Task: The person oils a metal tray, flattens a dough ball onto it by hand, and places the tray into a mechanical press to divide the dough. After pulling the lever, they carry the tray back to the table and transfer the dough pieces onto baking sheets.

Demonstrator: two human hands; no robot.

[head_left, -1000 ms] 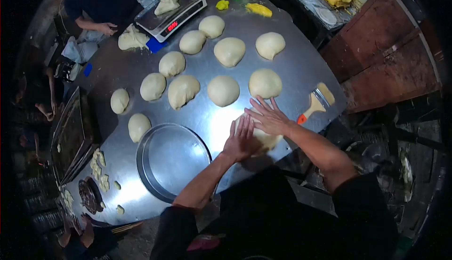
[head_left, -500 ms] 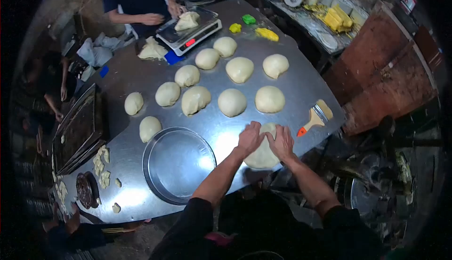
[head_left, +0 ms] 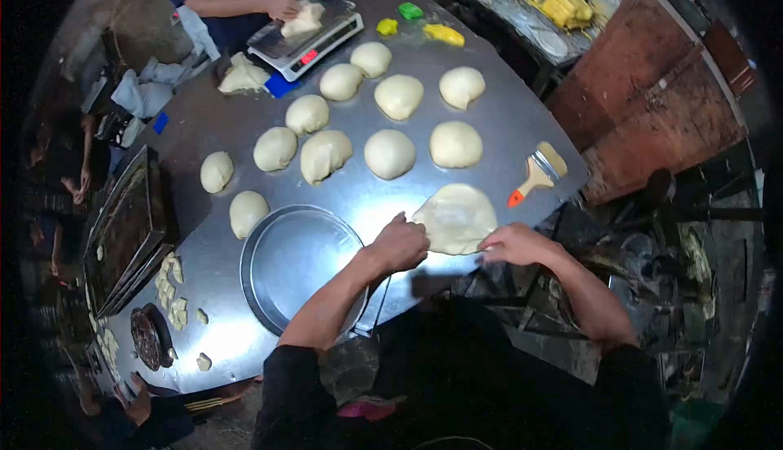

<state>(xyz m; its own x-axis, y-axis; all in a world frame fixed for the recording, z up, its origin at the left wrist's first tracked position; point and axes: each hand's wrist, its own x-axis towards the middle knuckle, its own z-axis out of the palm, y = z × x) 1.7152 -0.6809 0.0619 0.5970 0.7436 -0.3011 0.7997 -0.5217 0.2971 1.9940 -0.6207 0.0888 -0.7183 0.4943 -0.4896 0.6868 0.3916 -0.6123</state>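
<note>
A flattened round of dough [head_left: 458,215] lies near the front edge of the metal table. My left hand [head_left: 402,244] has its fingers curled at the dough's left edge. At the lower right edge, my right hand [head_left: 517,244] pinches the rim between thumb and fingers. Left of my left hand stands a round metal pan [head_left: 303,264]. Several dough balls sit beyond, the nearest being a smooth one [head_left: 456,144] just behind the flattened dough. A wide brush [head_left: 540,171] with an orange-tipped handle rests to the right.
Across the table, a co-worker's hand [head_left: 284,7] touches dough on a digital scale [head_left: 326,41]. Stacked dark trays [head_left: 126,234] lean at the left, near dough scraps [head_left: 170,288]. A reddish-brown board [head_left: 652,99] stands beyond the right edge.
The dough has become flatter and wider and shifted away from the table edge. My hands have moved from on top of it to its sides. The co-worker's hand has reached the scale.
</note>
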